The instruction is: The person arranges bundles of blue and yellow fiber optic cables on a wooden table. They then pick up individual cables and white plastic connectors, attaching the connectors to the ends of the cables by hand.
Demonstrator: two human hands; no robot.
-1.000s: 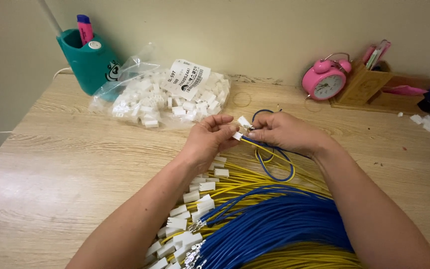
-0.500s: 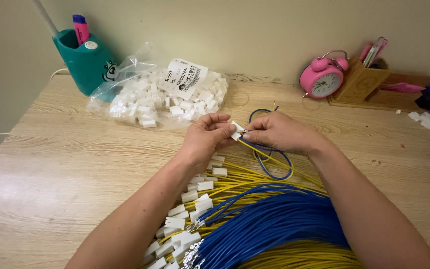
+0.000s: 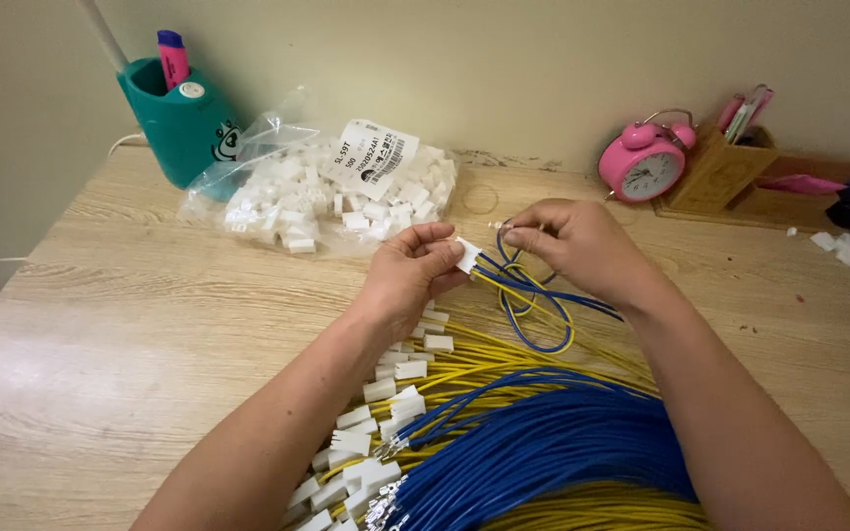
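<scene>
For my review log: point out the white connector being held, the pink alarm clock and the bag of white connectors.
white connector (image 3: pixel 467 255), head view, its body.
pink alarm clock (image 3: pixel 644 172), head view, its dial.
bag of white connectors (image 3: pixel 292 211), head view, its clear front.

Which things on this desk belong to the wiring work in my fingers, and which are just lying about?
In use:
- left hand pinching a white connector
- right hand holding a wire end
- blue and yellow wire bundle
- bag of white connectors
- finished connectors

Lying about:
- pink alarm clock
- teal pen cup
- wooden organiser
</scene>
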